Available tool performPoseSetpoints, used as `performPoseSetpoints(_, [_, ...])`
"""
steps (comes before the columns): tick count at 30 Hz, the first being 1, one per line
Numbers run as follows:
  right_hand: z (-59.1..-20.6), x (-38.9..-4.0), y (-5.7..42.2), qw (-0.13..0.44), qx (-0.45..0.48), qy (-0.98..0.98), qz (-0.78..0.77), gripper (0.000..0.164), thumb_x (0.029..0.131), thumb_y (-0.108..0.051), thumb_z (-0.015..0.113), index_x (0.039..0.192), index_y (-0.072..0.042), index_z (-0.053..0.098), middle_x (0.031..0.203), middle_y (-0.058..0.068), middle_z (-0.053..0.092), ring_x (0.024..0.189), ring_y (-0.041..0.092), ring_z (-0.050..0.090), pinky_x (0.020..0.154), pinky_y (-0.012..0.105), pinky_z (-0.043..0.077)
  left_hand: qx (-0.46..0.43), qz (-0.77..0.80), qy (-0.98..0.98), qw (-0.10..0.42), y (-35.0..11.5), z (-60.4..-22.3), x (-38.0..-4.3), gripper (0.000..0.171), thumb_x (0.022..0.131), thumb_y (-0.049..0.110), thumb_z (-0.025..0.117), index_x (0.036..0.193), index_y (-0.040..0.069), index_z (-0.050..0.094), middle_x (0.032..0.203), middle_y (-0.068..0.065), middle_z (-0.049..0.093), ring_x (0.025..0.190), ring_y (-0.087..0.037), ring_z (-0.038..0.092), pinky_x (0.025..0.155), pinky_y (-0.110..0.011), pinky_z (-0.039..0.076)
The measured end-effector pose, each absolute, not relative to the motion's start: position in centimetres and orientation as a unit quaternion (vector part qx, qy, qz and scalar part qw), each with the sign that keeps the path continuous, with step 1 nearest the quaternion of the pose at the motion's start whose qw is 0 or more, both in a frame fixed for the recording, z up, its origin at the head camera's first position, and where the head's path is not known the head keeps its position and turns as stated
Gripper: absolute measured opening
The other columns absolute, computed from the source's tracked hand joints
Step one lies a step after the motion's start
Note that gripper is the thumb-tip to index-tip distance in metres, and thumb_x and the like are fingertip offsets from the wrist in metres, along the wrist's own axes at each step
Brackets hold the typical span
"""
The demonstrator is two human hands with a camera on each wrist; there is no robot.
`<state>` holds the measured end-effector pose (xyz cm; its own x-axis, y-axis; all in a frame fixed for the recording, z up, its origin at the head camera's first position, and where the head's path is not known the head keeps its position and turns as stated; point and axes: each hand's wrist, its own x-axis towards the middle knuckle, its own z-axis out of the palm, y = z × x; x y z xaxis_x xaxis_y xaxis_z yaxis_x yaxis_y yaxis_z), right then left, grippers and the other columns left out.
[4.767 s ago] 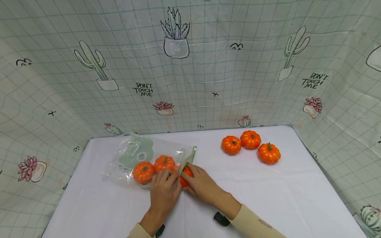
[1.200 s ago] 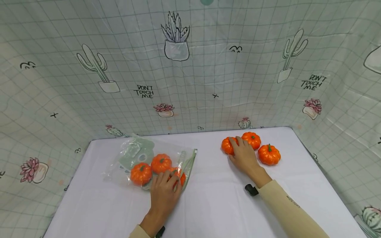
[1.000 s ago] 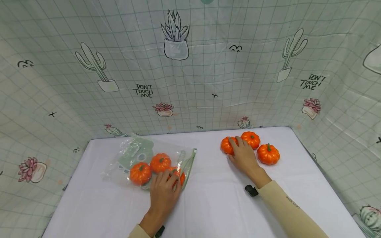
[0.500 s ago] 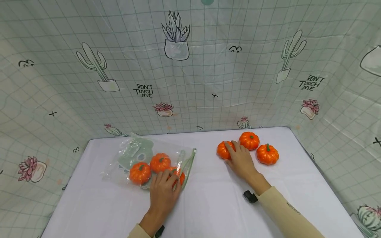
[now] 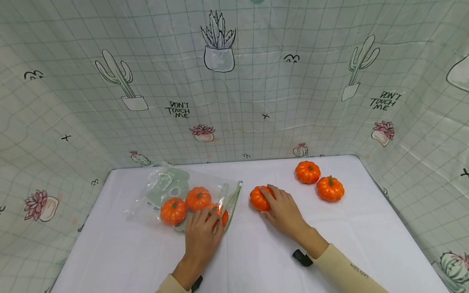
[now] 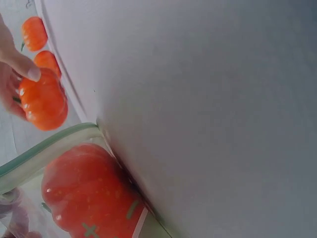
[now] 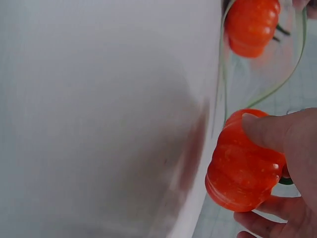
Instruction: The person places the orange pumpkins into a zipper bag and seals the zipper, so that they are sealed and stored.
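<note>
My right hand (image 5: 286, 213) grips a small orange toy pumpkin (image 5: 257, 199), thumb on one side and fingers on the other. In the right wrist view this pumpkin (image 7: 242, 166) hangs close to the bag's open mouth. A clear plastic zip bag (image 5: 235, 198) with a pale green print lies on the left of the table, its mouth facing right. Inside are three pumpkins: one at left (image 5: 173, 211), one behind (image 5: 198, 198) and one near the mouth (image 5: 220, 211), partly hidden by my left hand (image 5: 202, 236). That hand's curled fingers hold the bag's near edge by the mouth.
Two more orange pumpkins, one farther back (image 5: 307, 172) and one nearer (image 5: 330, 189), sit at the back right of the white table (image 5: 256, 260). A patterned cloth backdrop (image 5: 249, 93) rises behind the table and along its sides.
My right hand left the bag's mouth, took hold of the leftmost loose pumpkin at the back right and has brought it left and nearer. My left hand has stayed at the bag.
</note>
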<state>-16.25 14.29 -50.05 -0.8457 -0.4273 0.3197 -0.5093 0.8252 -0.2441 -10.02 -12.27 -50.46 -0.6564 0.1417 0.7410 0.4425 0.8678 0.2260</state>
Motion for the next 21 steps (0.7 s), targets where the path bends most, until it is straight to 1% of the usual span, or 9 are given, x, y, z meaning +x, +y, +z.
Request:
performPoseSetpoints(6, [-49.6,-14.9,12.7,0.134,0.278,-0.936,0.168,0.074,0.083,-0.020,0.090,0.146,-0.004,0.056,0.145,0.024,0.055,0.122,0.044,0.060,0.105,0.058,0.049,-0.161,-0.194,-0.892,0.375,-12.2,-50.4,-10.1,0.014,0.074,0.003,0.083,0.077,0.011,0.071,0.083,-0.003,0.059,0.073,-0.023,0.054,0.067,-0.036,0.042])
performPoseSetpoints(13, [-49.5,-13.9,11.2,0.122,0.298,-0.931,0.174,0.073,0.084,-0.023,0.090,0.147,-0.006,0.057,0.146,0.021,0.055,0.125,0.041,0.060,0.107,0.057,0.048,-0.157,-0.195,-0.897,0.364,-12.2,-50.4,-10.0,0.014,0.075,0.004,0.083,0.078,0.011,0.072,0.083,-0.003,0.059,0.074,-0.023,0.054,0.068,-0.036,0.042])
performPoseSetpoints(21, [-49.6,-13.3,9.8,0.138,0.320,-0.920,0.181,0.072,0.082,-0.026,0.091,0.144,-0.006,0.059,0.143,0.020,0.058,0.122,0.040,0.061,0.105,0.055,0.050,-0.157,-0.196,-0.897,0.364,-12.2,-50.4,-9.9,0.015,0.074,0.005,0.084,0.078,0.011,0.071,0.083,-0.002,0.059,0.073,-0.022,0.054,0.067,-0.035,0.041])
